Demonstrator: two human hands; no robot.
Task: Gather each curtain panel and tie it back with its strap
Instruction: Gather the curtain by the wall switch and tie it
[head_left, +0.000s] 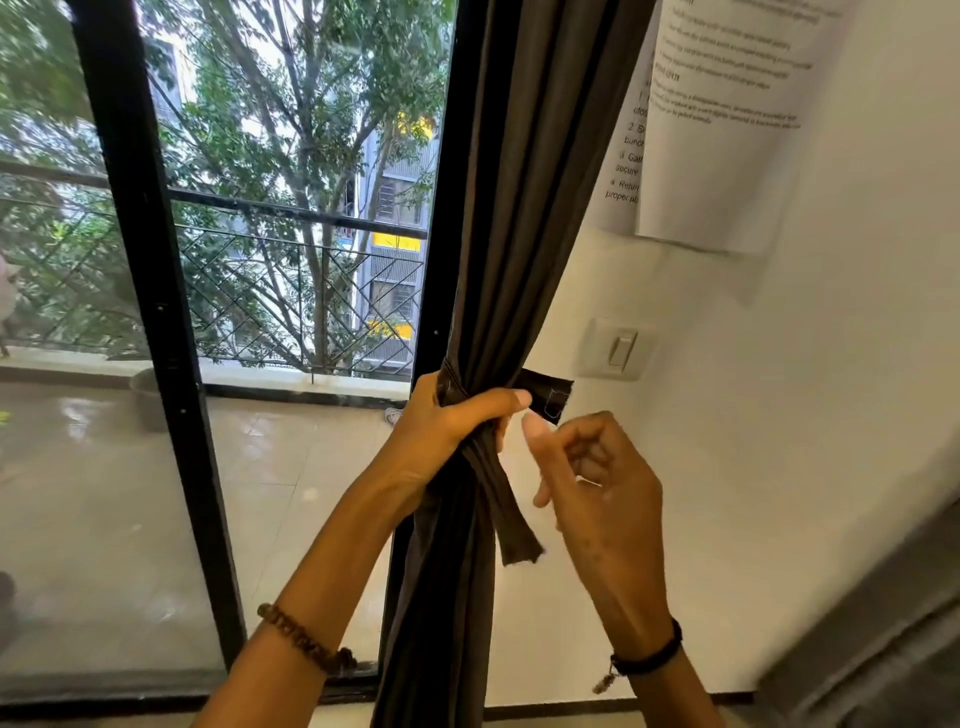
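Curtain panel (509, 208) is gripped bunched by the left hand (447, 421), strap (511, 514) wrapped but judged untied, end hanging below; right hand (597, 483) half-curled, empty.

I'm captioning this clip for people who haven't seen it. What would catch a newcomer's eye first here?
The dark curtain is bunched at centre beside the black-framed window, and the left hand grips it where the strap wraps round. Just right, the right hand hovers with loosely curled fingers, holding nothing. Printed sheets hang on the wall above right.
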